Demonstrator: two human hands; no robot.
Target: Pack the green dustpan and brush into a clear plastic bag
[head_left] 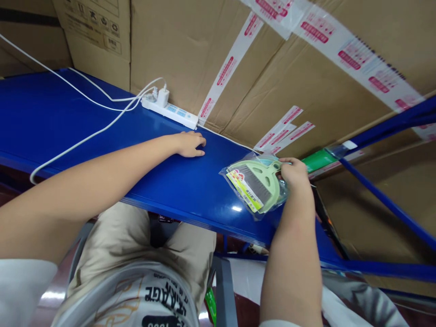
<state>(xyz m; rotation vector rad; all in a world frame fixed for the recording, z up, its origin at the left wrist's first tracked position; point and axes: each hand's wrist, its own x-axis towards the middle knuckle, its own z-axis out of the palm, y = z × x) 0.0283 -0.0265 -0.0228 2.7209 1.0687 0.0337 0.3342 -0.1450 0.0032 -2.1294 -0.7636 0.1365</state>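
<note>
My right hand [293,171] is closed on the handle end of a small dustpan and brush set [254,184]. The set is pale green, with grey bristles and a yellow-edged label, inside a clear plastic wrapper. It is over the right part of the blue tabletop [190,186]; I cannot tell whether it touches the surface. My left hand [191,143] lies on the tabletop with its fingers apart and nothing in it, just in front of the white power strip [170,112].
Large cardboard boxes [190,50] with printed tape wall off the back. White cables [91,132] loop across the left side from plugs in the strip. A green packaged item [319,160] lies behind my right hand. Blue metal bars [391,202] frame the right side.
</note>
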